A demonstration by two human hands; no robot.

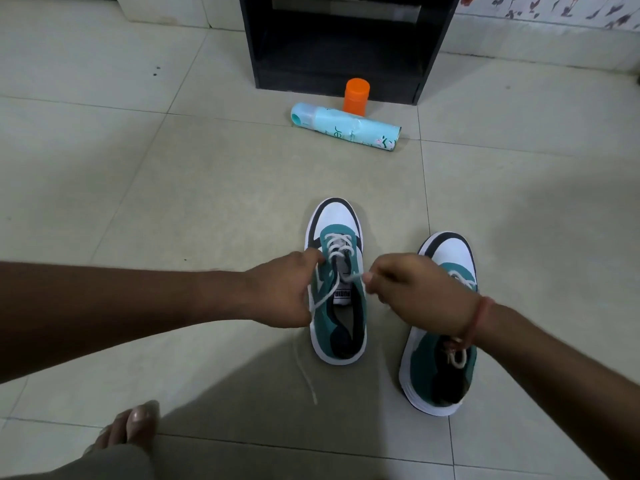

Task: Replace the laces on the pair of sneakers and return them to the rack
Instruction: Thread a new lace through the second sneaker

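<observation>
- Teal-and-white left sneaker (337, 282) stands on the floor (173, 202), toe toward the black rack (346, 43).
- Left hand (280, 292) pinches its white lace (323, 294).
- Right hand (415, 292) pinches the lace's other end.
- Right sneaker (438, 341) stands just beside.

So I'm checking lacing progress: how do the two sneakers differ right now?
The left sneaker is being handled: the left hand and right hand each pinch its lace; the right sneaker lies untouched. The left sneaker sits farther toward the rack, the right one nearer. Both are teal, white and black, toes toward the rack.
</observation>
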